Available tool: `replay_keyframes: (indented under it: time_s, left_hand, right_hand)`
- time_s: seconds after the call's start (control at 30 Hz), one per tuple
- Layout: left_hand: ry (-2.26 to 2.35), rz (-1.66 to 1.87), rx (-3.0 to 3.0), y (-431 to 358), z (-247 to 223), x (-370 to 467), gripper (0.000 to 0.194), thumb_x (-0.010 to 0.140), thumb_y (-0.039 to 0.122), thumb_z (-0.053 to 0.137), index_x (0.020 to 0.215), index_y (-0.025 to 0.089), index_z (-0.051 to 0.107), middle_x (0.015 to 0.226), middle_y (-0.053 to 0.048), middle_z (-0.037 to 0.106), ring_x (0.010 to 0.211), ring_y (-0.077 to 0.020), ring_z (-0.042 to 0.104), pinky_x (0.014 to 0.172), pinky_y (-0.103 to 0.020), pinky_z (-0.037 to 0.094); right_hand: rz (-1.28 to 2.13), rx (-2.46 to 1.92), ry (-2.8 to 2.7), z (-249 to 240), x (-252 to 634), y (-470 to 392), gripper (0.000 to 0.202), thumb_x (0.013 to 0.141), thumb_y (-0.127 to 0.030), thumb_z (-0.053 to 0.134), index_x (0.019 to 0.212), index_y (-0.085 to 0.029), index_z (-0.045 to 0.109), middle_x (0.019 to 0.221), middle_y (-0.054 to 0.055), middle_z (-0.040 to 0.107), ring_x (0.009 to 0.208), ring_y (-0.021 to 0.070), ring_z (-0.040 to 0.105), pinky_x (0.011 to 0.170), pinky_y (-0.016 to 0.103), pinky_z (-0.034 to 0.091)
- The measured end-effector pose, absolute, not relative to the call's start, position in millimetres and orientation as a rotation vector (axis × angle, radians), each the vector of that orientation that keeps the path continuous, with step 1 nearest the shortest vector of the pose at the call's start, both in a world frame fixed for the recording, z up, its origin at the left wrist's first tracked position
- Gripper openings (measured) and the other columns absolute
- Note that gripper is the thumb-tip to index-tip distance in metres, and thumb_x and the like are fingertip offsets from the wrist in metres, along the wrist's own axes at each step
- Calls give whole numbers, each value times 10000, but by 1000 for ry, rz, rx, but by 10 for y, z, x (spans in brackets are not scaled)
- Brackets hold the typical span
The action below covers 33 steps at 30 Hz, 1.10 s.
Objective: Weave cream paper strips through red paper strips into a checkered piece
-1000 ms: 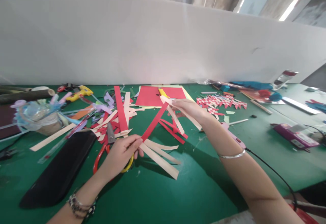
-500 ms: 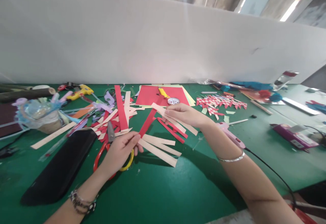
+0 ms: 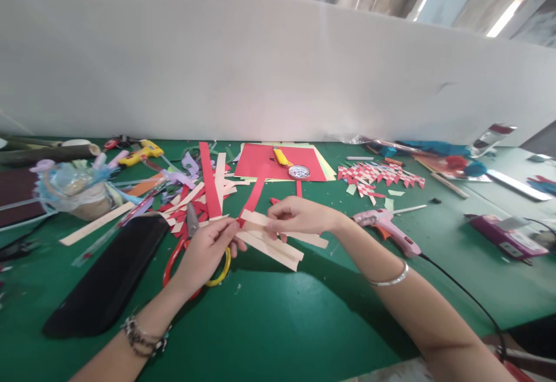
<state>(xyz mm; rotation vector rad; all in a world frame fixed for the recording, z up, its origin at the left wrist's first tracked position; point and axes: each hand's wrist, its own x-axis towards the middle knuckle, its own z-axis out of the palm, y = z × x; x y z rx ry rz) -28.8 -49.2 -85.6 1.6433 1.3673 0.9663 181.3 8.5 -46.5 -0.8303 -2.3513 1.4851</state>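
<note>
My left hand [image 3: 212,249] pinches the crossing of a red paper strip [image 3: 254,194] and several cream strips [image 3: 273,250] that fan out to the right. My right hand [image 3: 304,217] is closed on a cream paper strip [image 3: 256,218] lying over the others, close to my left fingertips. Under my left hand lie scissors [image 3: 191,220] with red and yellow handles, partly hidden. More cut strips, among them a long upright red strip [image 3: 210,182], are heaped behind that hand.
A black pouch [image 3: 108,278] and a wrapped pot [image 3: 82,197] lie left. Behind are red sheets [image 3: 256,159], a yellow cutter [image 3: 281,157] and a round tin [image 3: 299,172]. Woven pieces [image 3: 382,175], a pink glue gun [image 3: 388,228] and a purple box [image 3: 506,234] are right.
My right hand has moved down and left, bringing its cream strip across the red strip and onto the other cream strips. My left hand keeps its hold.
</note>
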Motion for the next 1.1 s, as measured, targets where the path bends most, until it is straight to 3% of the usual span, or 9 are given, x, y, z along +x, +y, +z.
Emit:
replay_keyframes:
  time_s: [0.33,0.5,0.67,0.8,0.87,0.93,1.03,1.1]
  left_hand:
    - [1367,960,1693,-523,-825,-258,322,844,443,456,667,189,546,542,5,650,448,-117,539,486,-210,443]
    - [1391,987,1707,-517,-830,-257,340,846,447,446,652,188,551,548,-1,653,450,-118,546,491,-213,442]
    - [1397,992,1695,-521,-824,-254,327,837,445,450,658,190,549,532,6,643,445,-120,545,480,-213,436]
    - [1389,989,1714,-520,-832,-268,334,848,441,443,653,189,544,535,6,644,450,-116,546,486,-209,435]
    - [1392,994,1720,-515,-842,-279,338,853,442,443,651,188,539,547,3,651,455,-115,547,490,-209,437]
    - [1400,997,1721,-512,-852,-286,337,853,444,446,655,187,540,550,1,654,457,-116,547,491,-210,439]
    - [1398,1004,1722,-512,-855,-284,336,850,446,446,665,184,549,546,-2,651,455,-117,543,488,-211,438]
    - [1391,1005,1726,-514,-850,-276,338,847,446,444,660,184,547,544,-4,648,450,-116,540,481,-212,436]
  right_hand:
    - [1521,-853,-2054,-624,1762,94,151,858,-291,530,815,-209,411,694,-21,610,596,105,587,540,231,471]
    - [1374,-871,-2262,-575,1767,78,292,921,-377,420,719,-175,481,709,-2,601,535,74,518,553,228,420]
    - [1193,-814,-2463,-512,1756,59,331,915,-310,431,614,-173,436,587,-46,396,550,73,351,538,228,294]
    - [1213,-823,-2453,-525,1755,62,381,923,-354,409,589,-186,331,567,-61,243,522,72,254,501,237,233]
    - [1250,-836,-2434,-537,1763,61,392,928,-371,392,586,-186,342,546,-64,280,497,66,281,494,234,253]
    - [1321,-825,-2393,-554,1766,58,328,923,-356,409,643,-185,402,577,-51,433,509,66,405,517,229,322]
    - [1421,-843,-2213,-586,1748,50,121,890,-293,485,850,-196,427,709,-17,601,612,96,569,599,245,428]
    - [1447,-884,-2097,-605,1723,42,178,869,-259,522,978,-200,393,705,-20,612,625,109,597,611,256,457]
